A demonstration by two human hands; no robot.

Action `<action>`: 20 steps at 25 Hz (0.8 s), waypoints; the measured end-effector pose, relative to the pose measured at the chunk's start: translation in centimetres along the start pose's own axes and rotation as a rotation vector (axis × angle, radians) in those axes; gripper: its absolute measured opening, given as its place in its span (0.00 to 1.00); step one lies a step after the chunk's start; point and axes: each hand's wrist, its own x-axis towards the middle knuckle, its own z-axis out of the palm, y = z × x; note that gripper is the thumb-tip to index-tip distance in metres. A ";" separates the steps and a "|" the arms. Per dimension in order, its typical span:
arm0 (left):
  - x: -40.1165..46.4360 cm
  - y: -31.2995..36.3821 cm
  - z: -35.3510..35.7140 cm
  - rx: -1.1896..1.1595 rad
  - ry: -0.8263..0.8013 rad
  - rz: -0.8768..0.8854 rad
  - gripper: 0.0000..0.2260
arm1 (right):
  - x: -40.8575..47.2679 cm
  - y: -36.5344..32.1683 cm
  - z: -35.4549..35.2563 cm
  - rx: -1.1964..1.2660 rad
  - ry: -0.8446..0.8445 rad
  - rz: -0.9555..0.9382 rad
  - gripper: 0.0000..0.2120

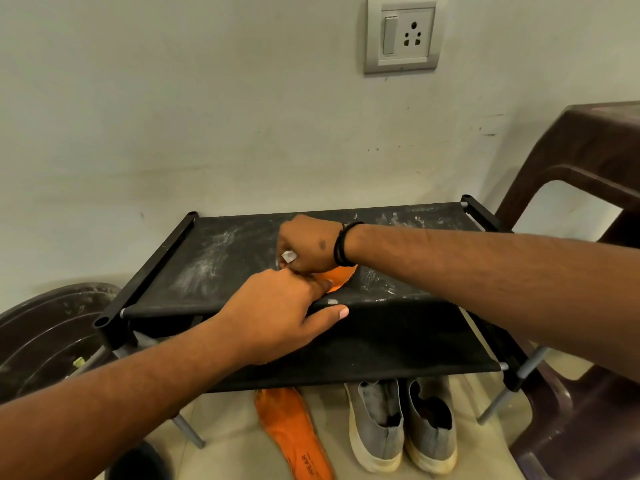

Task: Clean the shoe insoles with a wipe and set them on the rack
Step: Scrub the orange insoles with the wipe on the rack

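An orange insole (341,277) lies on the top shelf of the black fabric rack (214,258), mostly hidden under both hands. My right hand (310,245) grips a small white wipe (288,256) and holds it down at the insole. My left hand (280,315) rests at the shelf's front edge, its fingers touching the insole's near end and the thumb stretched out along the fabric. A second orange insole (294,434) lies on the floor below the rack.
A pair of grey slip-on shoes (403,424) stands on the floor under the rack. A brown plastic chair (585,174) is at the right, a dark round tub (45,337) at the left. White dust marks the shelf fabric. A wall socket (403,32) is above.
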 end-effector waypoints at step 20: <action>-0.1 -0.2 0.3 0.017 -0.002 0.006 0.31 | -1.3 1.1 -1.0 0.019 -0.066 0.051 0.05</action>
